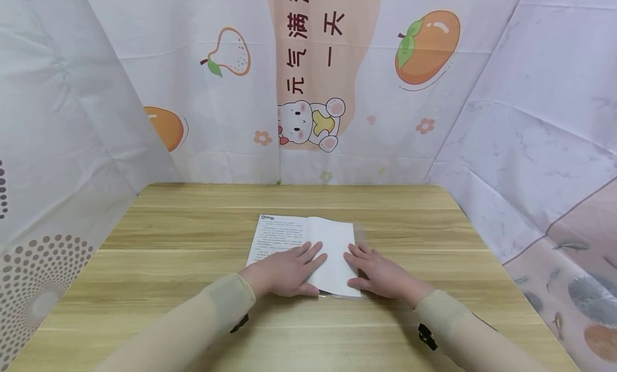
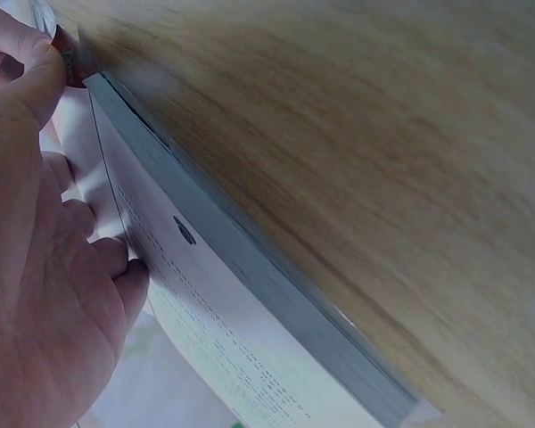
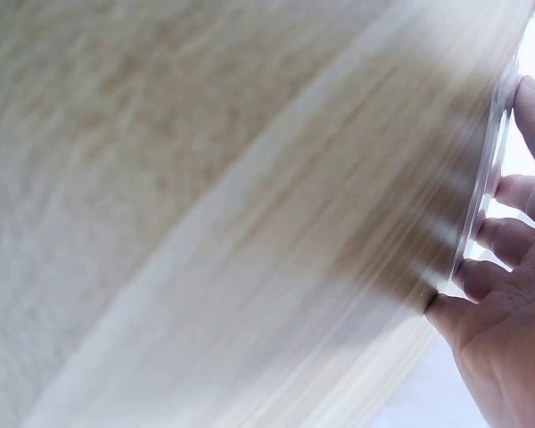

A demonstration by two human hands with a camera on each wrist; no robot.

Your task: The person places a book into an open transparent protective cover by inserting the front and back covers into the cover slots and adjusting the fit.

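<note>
An open book (image 1: 281,233) lies in the middle of the table, with print on its left page and a blank white right leaf (image 1: 332,235). Spread across the book's middle, my left hand (image 1: 291,269) presses on the pages with fingers extended. My right hand (image 1: 378,273) rests at the leaf's right edge, its fingertips touching the edge. Clear plastic (image 1: 360,234) sticks out past that edge. The left wrist view shows the thick page block (image 2: 232,232) side-on, with my thumb by a red corner. In the right wrist view, my fingertips meet a thin transparent edge (image 3: 471,214).
The wood-grain table (image 1: 193,222) extends around the book on all sides. A printed white curtain (image 1: 183,56) hangs behind its far edge, with more cloth on the left and right. Dark straps (image 1: 426,335) show under both wrists.
</note>
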